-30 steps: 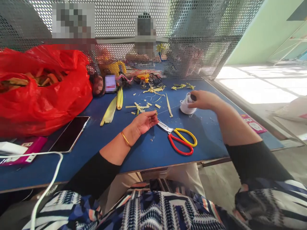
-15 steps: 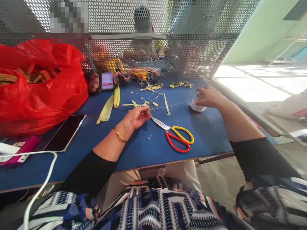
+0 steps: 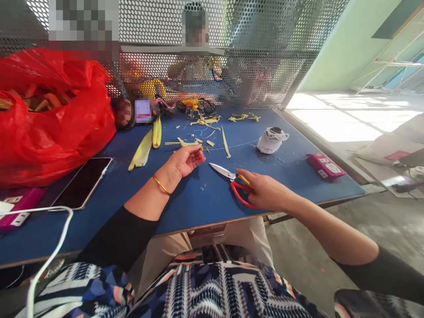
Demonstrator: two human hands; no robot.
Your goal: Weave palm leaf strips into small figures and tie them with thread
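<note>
My left hand (image 3: 189, 161) is closed in a pinch above the blue table, thumb and forefinger together. A thin white thread (image 3: 240, 145) runs to its fingertips from the spool of white thread (image 3: 270, 141). A tiny yellowish bit shows at the fingertips, too small to make out. My right hand (image 3: 265, 190) has its fingers around the handles of the scissors (image 3: 225, 172), which lie on the table with yellow and red grips, blades together and pointing left. Just beyond my left hand are pale yellow husk strips (image 3: 185, 142), and one narrow strip (image 3: 225, 142) lies apart.
A red plastic bag (image 3: 56, 128) of husk pieces fills the left side. Near it are a phone (image 3: 82, 183), a purple power strip (image 3: 24, 205) and folded husks (image 3: 145, 143). Small knotted pieces (image 3: 243, 117) lie by the perforated screen (image 3: 251, 66). A magenta box (image 3: 326, 166) sits right.
My right hand has left the thread spool and come back toward me onto the scissors' handles. The spool now stands free. My left hand keeps its pinch in nearly the same place.
</note>
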